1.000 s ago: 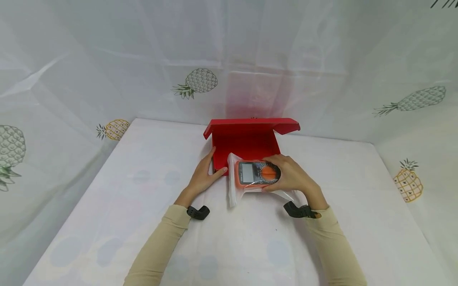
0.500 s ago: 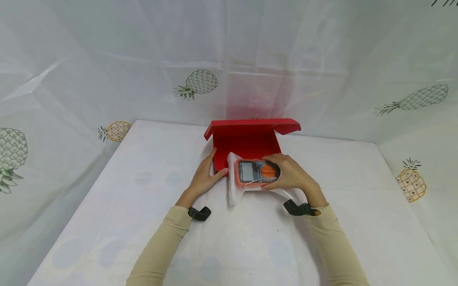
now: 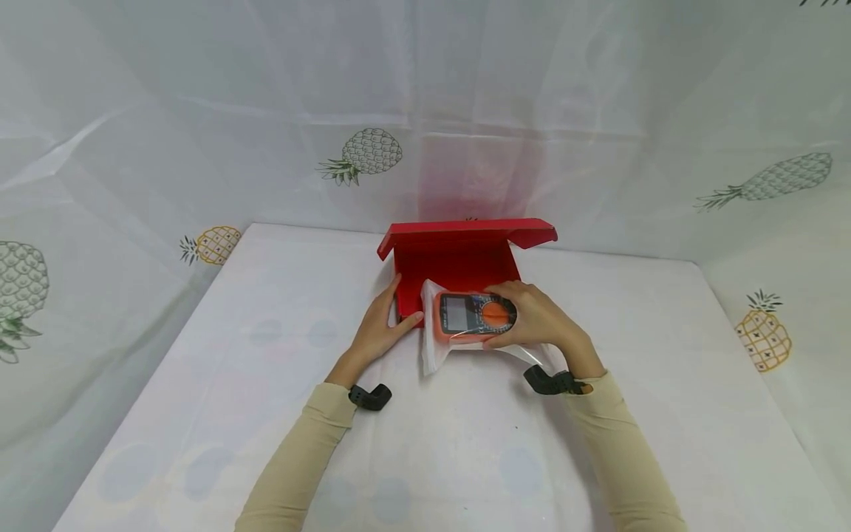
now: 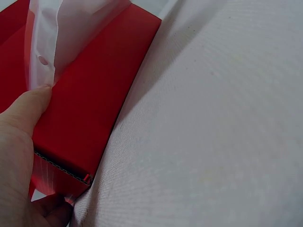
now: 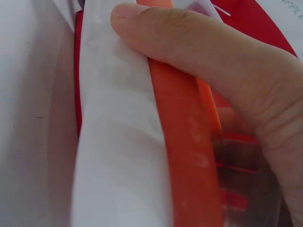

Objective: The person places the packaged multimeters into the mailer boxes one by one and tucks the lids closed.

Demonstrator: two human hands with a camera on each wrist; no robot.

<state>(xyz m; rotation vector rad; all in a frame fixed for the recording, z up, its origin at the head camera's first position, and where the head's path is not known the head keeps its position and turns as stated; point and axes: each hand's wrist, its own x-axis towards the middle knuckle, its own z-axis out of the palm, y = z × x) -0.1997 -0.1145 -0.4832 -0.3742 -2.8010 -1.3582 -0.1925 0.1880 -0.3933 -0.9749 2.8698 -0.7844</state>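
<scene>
White cloth [image 3: 452, 443] lies underneath; left hand [image 3: 377, 332] grips red box [image 3: 455, 267] at its eight o'clock, right hand [image 3: 537, 314] grips meter [image 3: 459, 314] at three.

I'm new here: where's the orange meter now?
In the head view, near the middle, the orange meter is in the right hand at the front edge of the red box.

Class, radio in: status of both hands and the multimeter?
Left hand gripping red box at near-left corner. Right hand gripping bagged multimeter. Lid open. Loose bag flap hanging by left thumb.
</scene>
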